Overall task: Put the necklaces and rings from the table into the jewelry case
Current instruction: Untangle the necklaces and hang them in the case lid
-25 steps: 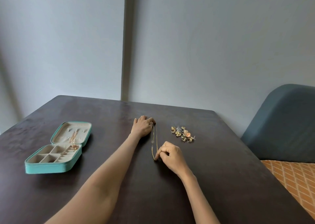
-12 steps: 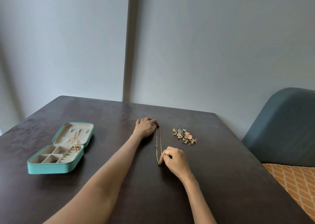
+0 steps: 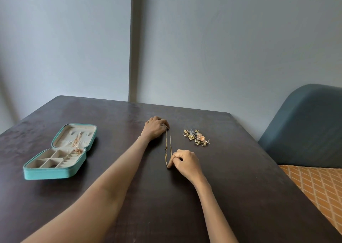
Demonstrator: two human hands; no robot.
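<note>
Table point(image 3: 240, 178) dark, case point(image 3: 55, 170) open at left with one necklace already inside. Over the last second the chain point(image 3: 168, 146) went from slack to pulled straight, so it looks ready to lift. Left hand point(image 3: 154, 130) pinched its far end, right hand point(image 3: 185, 161) its near end. Long axis ran near-far, mid-table. Rings point(image 3: 196, 137) piled to its right, untouched.

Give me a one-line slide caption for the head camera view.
Both hands stretch a gold necklace straight on the dark table, between an open teal jewelry case and a ring pile.
</note>
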